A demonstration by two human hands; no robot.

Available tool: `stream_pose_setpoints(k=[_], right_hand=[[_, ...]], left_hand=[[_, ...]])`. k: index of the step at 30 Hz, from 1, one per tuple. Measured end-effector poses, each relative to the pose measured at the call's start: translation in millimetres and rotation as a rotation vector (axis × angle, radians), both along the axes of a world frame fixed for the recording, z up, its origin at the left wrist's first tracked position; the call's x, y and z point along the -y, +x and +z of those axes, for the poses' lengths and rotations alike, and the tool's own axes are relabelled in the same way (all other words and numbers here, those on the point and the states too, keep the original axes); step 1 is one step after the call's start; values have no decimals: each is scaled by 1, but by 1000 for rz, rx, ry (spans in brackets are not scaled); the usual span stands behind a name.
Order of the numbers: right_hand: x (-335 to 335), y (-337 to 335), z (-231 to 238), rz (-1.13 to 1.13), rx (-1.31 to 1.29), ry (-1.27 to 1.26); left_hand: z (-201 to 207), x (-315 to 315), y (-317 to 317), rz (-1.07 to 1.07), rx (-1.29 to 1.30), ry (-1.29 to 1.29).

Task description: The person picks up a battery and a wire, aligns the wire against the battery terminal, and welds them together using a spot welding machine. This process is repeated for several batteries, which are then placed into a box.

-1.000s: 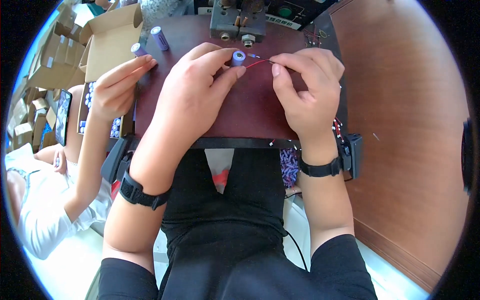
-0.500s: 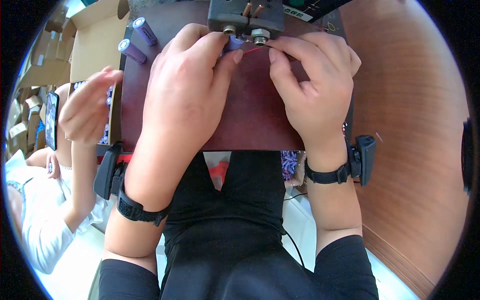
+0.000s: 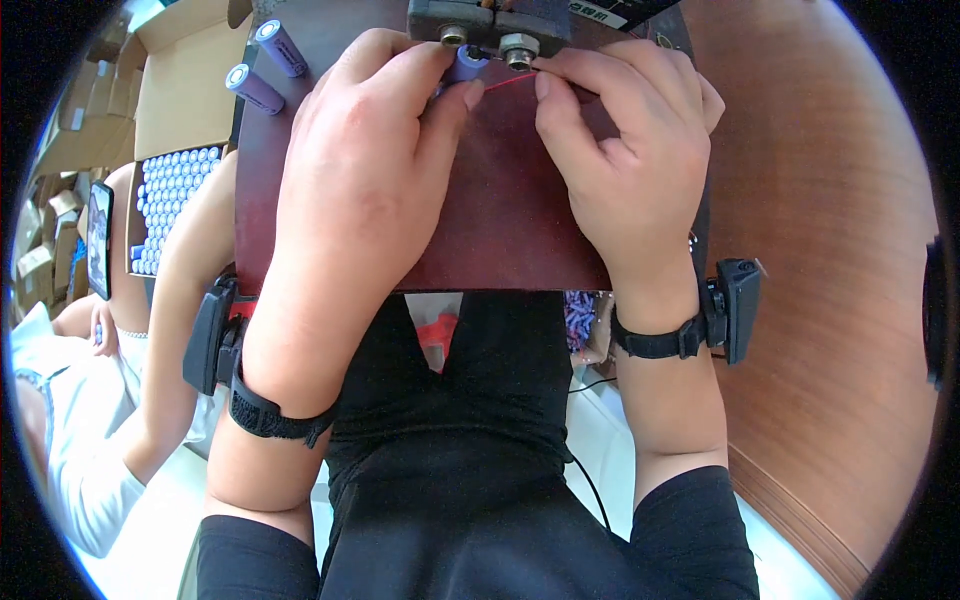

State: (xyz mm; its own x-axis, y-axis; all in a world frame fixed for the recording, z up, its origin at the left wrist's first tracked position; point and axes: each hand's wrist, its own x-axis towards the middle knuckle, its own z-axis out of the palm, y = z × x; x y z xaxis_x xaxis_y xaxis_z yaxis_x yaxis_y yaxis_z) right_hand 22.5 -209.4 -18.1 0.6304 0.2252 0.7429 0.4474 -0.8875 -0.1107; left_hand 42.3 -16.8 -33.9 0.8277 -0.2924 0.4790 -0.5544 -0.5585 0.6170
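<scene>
Both my hands are at the far side of the dark red table, under a black block with metal electrode fittings [image 3: 490, 26] that looks like a spot welder's head. My left hand [image 3: 362, 170] is closed on a purple cylindrical battery cell [image 3: 467, 66], whose end shows beside the left fitting. A thin red wire [image 3: 510, 80] runs from near the cell to my right hand [image 3: 630, 150], which pinches it between thumb and forefinger. Part of the cell is hidden by my left fingers. Left of my hand stand two more purple battery cells [image 3: 281, 50].
An open cardboard box [image 3: 190, 100] with rows of battery cells lies beyond the table's left edge. Across it reaches a co-worker's arm [image 3: 195, 240]. A phone [image 3: 100, 240] stands farther left. Below the table sits a container of purple cells [image 3: 578, 325]. A brown wooden surface [image 3: 820, 250] fills the right.
The co-worker's hand has moved from over the box up toward the table's left edge, uncovering the rows of cells. My hands keep their grips, and the view has shifted slightly.
</scene>
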Motion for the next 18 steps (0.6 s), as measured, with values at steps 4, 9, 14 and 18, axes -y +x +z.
stream_pose_setpoints(k=[4, 9, 14, 18], right_hand=[[-2, -4, 3, -28, -11, -6], [-3, -2, 3, -34, -14, -19], [-3, 0, 0, -23, 13, -32], [-4, 2, 0, -16, 29, -42]], left_hand=[[-1, 0, 0, 3, 8, -5], [-2, 0, 0, -2, 14, -6], [-2, 0, -1, 6, 2, -5], [-1, -3, -1, 1, 1, -12]])
